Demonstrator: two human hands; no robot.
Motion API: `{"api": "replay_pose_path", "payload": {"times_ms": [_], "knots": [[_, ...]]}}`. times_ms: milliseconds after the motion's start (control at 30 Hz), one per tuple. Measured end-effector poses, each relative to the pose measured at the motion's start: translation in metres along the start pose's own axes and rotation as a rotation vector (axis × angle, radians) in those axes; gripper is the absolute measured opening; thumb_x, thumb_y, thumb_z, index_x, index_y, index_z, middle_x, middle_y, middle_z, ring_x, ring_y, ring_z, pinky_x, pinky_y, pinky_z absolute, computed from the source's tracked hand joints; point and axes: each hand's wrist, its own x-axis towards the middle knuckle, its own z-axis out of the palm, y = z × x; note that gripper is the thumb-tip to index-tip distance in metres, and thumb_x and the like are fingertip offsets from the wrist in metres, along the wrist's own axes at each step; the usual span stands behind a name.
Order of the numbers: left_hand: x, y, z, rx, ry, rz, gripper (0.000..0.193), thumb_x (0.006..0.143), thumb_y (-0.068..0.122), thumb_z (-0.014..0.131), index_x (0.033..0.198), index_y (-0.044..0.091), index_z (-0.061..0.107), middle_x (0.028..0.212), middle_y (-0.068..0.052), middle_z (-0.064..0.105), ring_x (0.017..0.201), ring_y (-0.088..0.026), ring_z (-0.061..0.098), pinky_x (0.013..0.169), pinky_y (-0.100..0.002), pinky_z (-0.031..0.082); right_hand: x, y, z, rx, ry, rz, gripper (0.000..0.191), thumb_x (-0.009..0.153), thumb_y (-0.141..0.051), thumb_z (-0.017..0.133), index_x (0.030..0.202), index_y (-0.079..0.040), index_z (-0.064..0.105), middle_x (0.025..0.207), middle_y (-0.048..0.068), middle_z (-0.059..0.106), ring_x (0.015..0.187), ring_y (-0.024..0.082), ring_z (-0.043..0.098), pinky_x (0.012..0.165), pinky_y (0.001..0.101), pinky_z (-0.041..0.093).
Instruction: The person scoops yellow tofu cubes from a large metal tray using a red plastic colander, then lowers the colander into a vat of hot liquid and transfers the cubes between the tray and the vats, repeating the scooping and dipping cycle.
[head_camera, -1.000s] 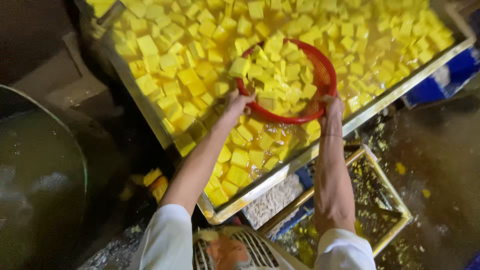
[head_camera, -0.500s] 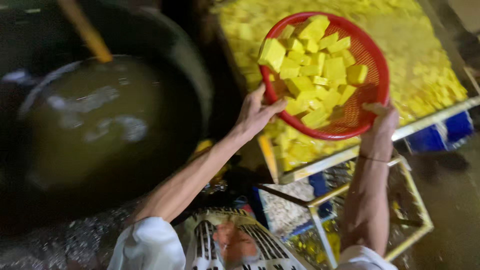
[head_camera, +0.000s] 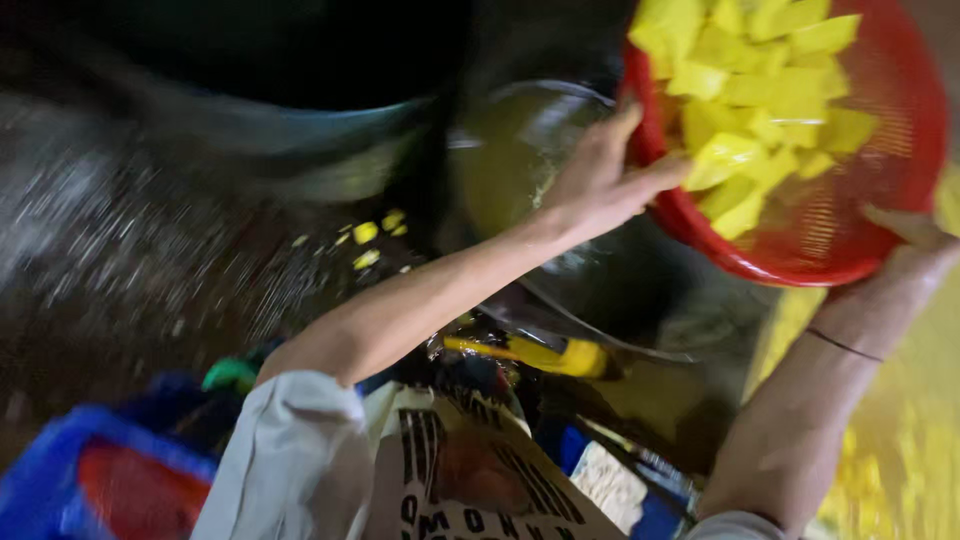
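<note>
A round red mesh basket (head_camera: 850, 200) full of yellow cubes (head_camera: 750, 90) is held up at the top right, tilted toward a large dark metal pot (head_camera: 560, 250) with murky liquid inside. My left hand (head_camera: 600, 180) grips the basket's left rim. My right hand (head_camera: 905, 250) supports its lower right rim from beneath, a thin band on that wrist. The picture is blurred by motion.
A few yellow cubes (head_camera: 365, 240) lie on the dark wet floor to the left. A blue crate (head_camera: 90, 470) sits at the bottom left. A yellow and black object (head_camera: 550, 352) lies under the pot. More yellow pieces (head_camera: 900, 440) show at the right edge.
The basket has swung left from the tray of yellow cubes to above the pot and is tilted more. The view has turned left with it.
</note>
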Motion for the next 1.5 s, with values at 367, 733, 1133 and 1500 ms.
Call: {"api": "replay_pose_path", "payload": {"times_ms": [367, 733, 1133, 1500], "knots": [[-0.023, 0.049, -0.253, 0.008, 0.531, 0.135, 0.063, 0.087, 0.028, 0.078, 0.136, -0.004, 0.053, 0.094, -0.011, 0.081, 0.062, -0.012, 0.074, 0.052, -0.027, 0.06, 0.106, 0.103, 0.326, 0.017, -0.569, 0.145, 0.051, 0.09, 0.004, 0.054, 0.14, 0.009, 0.056, 0.131, 0.021, 0.068, 0.121, 0.035, 0.069, 0.107, 0.0444, 0.06], [-0.014, 0.076, -0.516, -0.119, 0.745, 0.224, 0.047, 0.095, 0.024, 0.075, 0.132, -0.003, 0.063, 0.09, -0.008, 0.072, 0.061, -0.011, 0.063, 0.053, -0.025, 0.052, 0.228, 0.225, 0.637, 0.142, -0.776, 0.128, 0.041, 0.093, 0.005, 0.053, 0.134, 0.01, 0.057, 0.122, 0.02, 0.069, 0.109, 0.032, 0.071, 0.094, 0.0402, 0.063], [0.017, -0.016, -0.809, -0.529, 0.978, -0.197, 0.052, 0.104, 0.047, 0.041, 0.131, 0.009, 0.063, 0.091, -0.008, 0.073, 0.065, -0.014, 0.07, 0.055, -0.028, 0.059, 0.264, 0.398, 0.907, 0.077, -0.739, -0.035, 0.059, 0.091, 0.003, 0.04, 0.146, 0.005, 0.06, 0.132, 0.018, 0.074, 0.108, 0.027, 0.074, 0.077, 0.0325, 0.065], [0.09, -0.11, -0.879, -1.15, 0.824, -0.655, 0.043, 0.108, 0.045, 0.036, 0.104, 0.01, 0.06, 0.075, -0.005, 0.067, 0.051, -0.019, 0.059, 0.042, -0.034, 0.048, 0.235, 0.391, 0.99, -0.444, -0.775, -0.211, 0.039, 0.104, -0.003, 0.056, 0.138, 0.01, 0.068, 0.127, 0.014, 0.071, 0.107, 0.02, 0.067, 0.091, 0.0323, 0.06]]}}
